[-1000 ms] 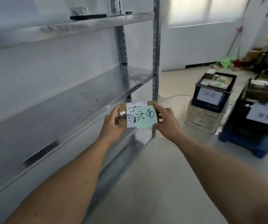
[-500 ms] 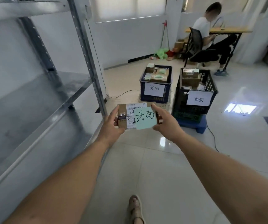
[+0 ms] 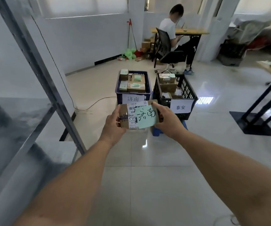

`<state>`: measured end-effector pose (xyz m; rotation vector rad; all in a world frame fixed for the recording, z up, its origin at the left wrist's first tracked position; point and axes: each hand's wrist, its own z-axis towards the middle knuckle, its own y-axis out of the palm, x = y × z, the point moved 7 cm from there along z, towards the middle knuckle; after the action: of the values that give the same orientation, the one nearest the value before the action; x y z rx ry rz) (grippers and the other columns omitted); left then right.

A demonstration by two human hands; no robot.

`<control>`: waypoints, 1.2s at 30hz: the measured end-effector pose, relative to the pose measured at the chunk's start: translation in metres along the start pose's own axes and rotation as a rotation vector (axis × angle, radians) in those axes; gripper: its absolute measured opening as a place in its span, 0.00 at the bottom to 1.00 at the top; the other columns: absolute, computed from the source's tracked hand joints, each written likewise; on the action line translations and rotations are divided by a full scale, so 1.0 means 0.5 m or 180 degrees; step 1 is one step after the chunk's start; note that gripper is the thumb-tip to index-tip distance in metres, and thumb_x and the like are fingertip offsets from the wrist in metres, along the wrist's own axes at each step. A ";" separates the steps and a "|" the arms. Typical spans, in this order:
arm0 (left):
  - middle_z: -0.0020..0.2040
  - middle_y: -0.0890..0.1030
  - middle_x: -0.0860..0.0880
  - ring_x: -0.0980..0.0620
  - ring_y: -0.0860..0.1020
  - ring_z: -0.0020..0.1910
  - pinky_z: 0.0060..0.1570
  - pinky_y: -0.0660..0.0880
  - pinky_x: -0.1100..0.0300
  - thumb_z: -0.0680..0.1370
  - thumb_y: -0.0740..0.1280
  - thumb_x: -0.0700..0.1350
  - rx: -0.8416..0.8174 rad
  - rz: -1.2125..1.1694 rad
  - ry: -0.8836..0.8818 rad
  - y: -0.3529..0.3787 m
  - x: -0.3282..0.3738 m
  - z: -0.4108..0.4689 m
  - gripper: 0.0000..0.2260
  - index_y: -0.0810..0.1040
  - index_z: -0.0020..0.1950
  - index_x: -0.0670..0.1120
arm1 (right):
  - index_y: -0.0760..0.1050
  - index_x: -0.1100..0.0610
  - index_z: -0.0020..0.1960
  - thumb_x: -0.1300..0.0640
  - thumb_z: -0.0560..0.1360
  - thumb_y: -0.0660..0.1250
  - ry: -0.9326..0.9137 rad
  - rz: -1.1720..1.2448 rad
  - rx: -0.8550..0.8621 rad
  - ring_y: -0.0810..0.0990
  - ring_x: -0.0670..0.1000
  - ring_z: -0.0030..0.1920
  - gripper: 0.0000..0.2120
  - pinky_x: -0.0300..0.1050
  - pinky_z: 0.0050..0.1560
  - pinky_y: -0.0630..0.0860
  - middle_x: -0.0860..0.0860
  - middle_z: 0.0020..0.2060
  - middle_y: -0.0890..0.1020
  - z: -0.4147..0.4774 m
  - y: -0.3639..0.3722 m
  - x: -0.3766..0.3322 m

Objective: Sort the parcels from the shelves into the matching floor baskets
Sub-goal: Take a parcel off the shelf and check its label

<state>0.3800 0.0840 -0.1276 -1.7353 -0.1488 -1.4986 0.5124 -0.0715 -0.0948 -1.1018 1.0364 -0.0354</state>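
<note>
Parcel [image 3: 138,114] sits raised between both hands, its green note facing up so the handwriting can be checked against the sign on the blue basket [image 3: 120,88] just beyond, which looks the same. Left hand [image 3: 113,123] and right hand [image 3: 167,119] each clasp one end, grip closed around the box edges.

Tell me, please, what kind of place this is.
Probably a small parcel sorting room. Metal shelving stands on the left, two floor baskets with city labels hold cardboard boxes, and both hands hold a labelled parcel.
</note>
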 end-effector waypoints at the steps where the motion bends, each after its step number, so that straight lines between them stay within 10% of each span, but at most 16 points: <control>1: 0.62 0.65 0.48 0.51 0.72 0.56 0.53 0.69 0.60 0.76 0.68 0.37 -0.0018 -0.0003 0.0025 -0.003 -0.003 0.023 0.38 0.52 0.77 0.58 | 0.56 0.49 0.77 0.69 0.72 0.69 0.0022 -0.0043 0.0020 0.67 0.53 0.68 0.40 0.42 0.61 0.69 0.52 0.70 0.66 0.019 0.003 -0.001; 22: 0.58 0.65 0.49 0.44 0.72 0.60 0.62 0.72 0.47 0.76 0.68 0.39 0.0051 0.0273 -0.0078 0.036 -0.039 0.405 0.36 0.53 0.78 0.54 | 0.53 0.49 0.78 0.66 0.74 0.68 -0.0019 0.0142 -0.0202 0.66 0.53 0.70 0.39 0.47 0.65 0.70 0.52 0.72 0.64 0.414 0.041 0.100; 36: 0.69 0.64 0.47 0.50 0.66 0.67 0.63 0.66 0.60 0.76 0.65 0.34 -0.0152 0.0489 -0.0497 0.285 -0.019 0.857 0.37 0.51 0.78 0.54 | 0.52 0.49 0.78 0.64 0.75 0.67 0.0173 -0.0016 -0.0573 0.67 0.52 0.68 0.38 0.44 0.66 0.66 0.53 0.69 0.67 0.854 -0.059 0.382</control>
<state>0.7888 0.2662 -0.1878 -1.8583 -0.0587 -1.2656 0.9309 0.1232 -0.1755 -1.2724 1.1015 0.0245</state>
